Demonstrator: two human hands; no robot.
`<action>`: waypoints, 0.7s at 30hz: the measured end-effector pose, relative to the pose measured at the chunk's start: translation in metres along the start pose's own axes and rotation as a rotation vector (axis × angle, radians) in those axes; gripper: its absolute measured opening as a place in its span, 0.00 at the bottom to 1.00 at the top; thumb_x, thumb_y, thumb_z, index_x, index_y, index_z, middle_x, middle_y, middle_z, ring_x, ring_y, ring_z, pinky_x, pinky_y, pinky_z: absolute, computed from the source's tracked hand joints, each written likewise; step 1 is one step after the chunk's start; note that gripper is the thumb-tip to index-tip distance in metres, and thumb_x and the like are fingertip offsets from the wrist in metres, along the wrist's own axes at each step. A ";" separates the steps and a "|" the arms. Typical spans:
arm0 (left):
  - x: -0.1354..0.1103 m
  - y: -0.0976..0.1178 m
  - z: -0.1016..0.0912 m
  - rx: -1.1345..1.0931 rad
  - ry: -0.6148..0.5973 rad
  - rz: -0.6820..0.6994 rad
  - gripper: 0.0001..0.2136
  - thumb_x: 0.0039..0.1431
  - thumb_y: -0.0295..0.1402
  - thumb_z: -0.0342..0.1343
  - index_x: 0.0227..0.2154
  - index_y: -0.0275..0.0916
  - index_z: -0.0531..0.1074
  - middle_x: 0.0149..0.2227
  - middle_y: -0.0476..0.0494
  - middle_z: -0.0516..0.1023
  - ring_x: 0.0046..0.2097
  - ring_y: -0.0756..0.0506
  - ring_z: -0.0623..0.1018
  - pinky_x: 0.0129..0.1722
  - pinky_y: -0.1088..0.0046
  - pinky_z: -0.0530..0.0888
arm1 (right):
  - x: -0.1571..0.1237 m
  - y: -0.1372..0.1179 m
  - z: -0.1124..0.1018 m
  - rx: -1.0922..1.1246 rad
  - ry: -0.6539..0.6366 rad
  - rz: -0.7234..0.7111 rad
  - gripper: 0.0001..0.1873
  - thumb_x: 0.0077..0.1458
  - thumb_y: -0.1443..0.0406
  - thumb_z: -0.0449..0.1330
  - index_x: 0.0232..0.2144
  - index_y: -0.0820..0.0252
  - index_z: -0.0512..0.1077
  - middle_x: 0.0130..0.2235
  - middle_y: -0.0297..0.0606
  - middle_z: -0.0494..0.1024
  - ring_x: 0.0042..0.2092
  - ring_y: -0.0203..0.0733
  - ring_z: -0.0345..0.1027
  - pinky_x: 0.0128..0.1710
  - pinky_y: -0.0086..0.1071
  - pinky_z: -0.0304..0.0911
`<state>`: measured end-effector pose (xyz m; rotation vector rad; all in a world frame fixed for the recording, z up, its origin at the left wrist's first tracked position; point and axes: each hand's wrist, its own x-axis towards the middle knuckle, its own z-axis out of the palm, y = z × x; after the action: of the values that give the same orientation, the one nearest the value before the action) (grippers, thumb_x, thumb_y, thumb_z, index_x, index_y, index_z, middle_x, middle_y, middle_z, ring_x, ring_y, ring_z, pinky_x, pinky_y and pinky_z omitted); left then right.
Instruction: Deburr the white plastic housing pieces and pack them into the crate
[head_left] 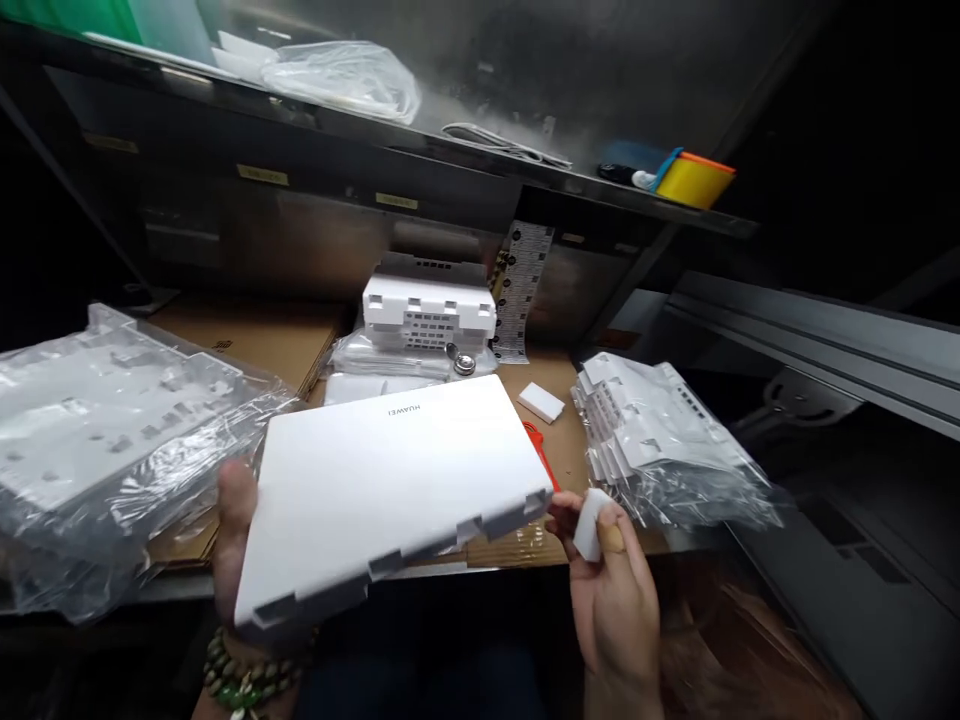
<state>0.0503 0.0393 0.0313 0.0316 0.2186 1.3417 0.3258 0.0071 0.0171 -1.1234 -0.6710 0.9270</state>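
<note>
My left hand (pixel 234 530) grips the left edge of a flat white plastic cover (pixel 375 490) printed with a logo, holding it tilted over the front of the bench. A bead bracelet sits on that wrist. My right hand (pixel 611 590) is closed on a small white block (pixel 589 525), right beside the cover's notched front right corner.
Bags of white plastic parts lie at the left (pixel 112 440) and right (pixel 667 440). A stack of white parts (pixel 429 305) stands at the back on brown cardboard (pixel 262 335). Another white block (pixel 541 401) and an orange tool (pixel 538 445) lie on the bench. A yellow box (pixel 694 180) sits on the shelf.
</note>
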 end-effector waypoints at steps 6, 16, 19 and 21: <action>0.000 -0.006 -0.026 0.137 -0.250 -0.166 0.31 0.58 0.53 0.63 0.63 0.53 0.69 0.51 0.44 0.83 0.42 0.36 0.86 0.38 0.71 0.82 | 0.001 -0.005 0.008 0.075 0.020 0.131 0.26 0.60 0.48 0.64 0.51 0.59 0.73 0.39 0.39 0.83 0.37 0.44 0.78 0.36 0.35 0.73; -0.003 -0.027 -0.023 -0.068 -0.520 -0.323 0.38 0.58 0.68 0.49 0.64 0.52 0.68 0.59 0.48 0.77 0.56 0.37 0.80 0.65 0.61 0.66 | -0.009 -0.008 0.008 0.088 0.040 0.175 0.27 0.57 0.46 0.66 0.51 0.55 0.72 0.41 0.36 0.83 0.40 0.42 0.76 0.36 0.30 0.70; -0.003 -0.029 -0.020 0.044 -0.473 -0.263 0.35 0.59 0.67 0.50 0.61 0.53 0.71 0.56 0.52 0.80 0.57 0.38 0.79 0.66 0.60 0.66 | -0.010 -0.007 0.007 0.095 0.041 0.152 0.25 0.57 0.46 0.67 0.47 0.56 0.72 0.40 0.36 0.82 0.39 0.42 0.76 0.36 0.30 0.69; -0.002 -0.027 -0.018 0.156 -0.372 -0.225 0.32 0.58 0.66 0.52 0.58 0.55 0.74 0.54 0.54 0.82 0.62 0.36 0.75 0.66 0.57 0.66 | -0.011 -0.006 0.006 0.101 0.041 0.142 0.24 0.57 0.47 0.67 0.46 0.56 0.71 0.40 0.36 0.82 0.39 0.41 0.76 0.35 0.30 0.69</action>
<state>0.0722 0.0290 0.0104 0.3747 0.0100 1.0694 0.3173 -0.0007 0.0244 -1.1074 -0.5101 1.0443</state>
